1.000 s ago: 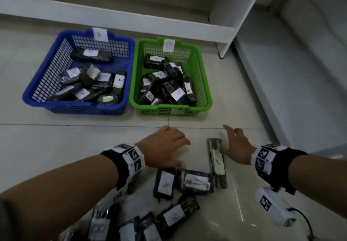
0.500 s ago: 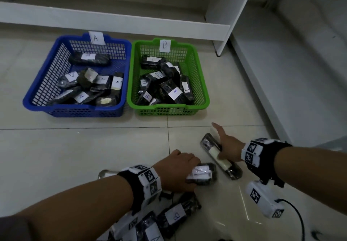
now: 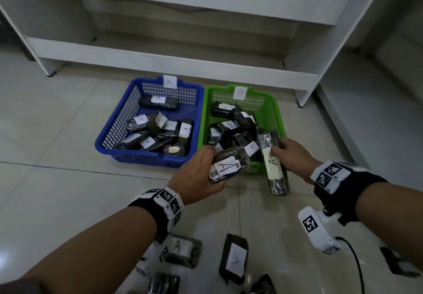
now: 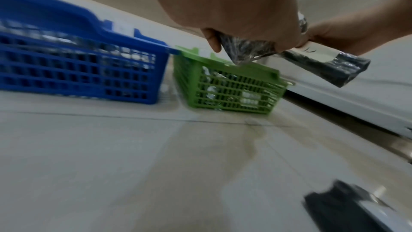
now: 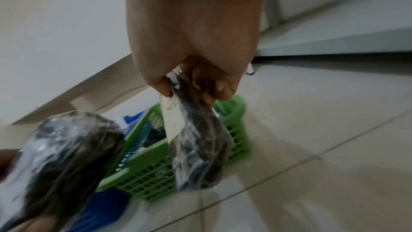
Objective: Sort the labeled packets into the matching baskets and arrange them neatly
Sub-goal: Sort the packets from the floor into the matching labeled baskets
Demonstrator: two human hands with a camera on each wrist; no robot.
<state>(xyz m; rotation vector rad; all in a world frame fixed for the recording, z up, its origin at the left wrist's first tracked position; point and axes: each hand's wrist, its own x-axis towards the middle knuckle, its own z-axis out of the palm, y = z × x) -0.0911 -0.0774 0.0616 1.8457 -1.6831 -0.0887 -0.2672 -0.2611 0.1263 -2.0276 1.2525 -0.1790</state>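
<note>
My left hand (image 3: 201, 174) grips a short black packet labelled A (image 3: 229, 167) in the air, just in front of the green basket (image 3: 278, 115). My right hand (image 3: 291, 156) holds a long black packet labelled A (image 3: 273, 167) by its upper part, and it hangs over the green basket's front right corner. The blue basket (image 3: 114, 133), tagged A, stands to the left with several packets inside. The green one, tagged B, also holds several. In the wrist views the short packet (image 4: 243, 50) and the long packet (image 5: 196, 140) hang below the fingers.
Several loose packets lie on the tiled floor near me, among them two marked A (image 3: 180, 249) (image 3: 234, 259). A white shelf unit (image 3: 183, 64) runs behind the baskets, with an upright panel (image 3: 320, 64) at the right. A cable (image 3: 357, 264) trails from my right wrist.
Both hands have lifted their A packets off the floor and carried them forward to the baskets. The head view has moved closer and tilted up.
</note>
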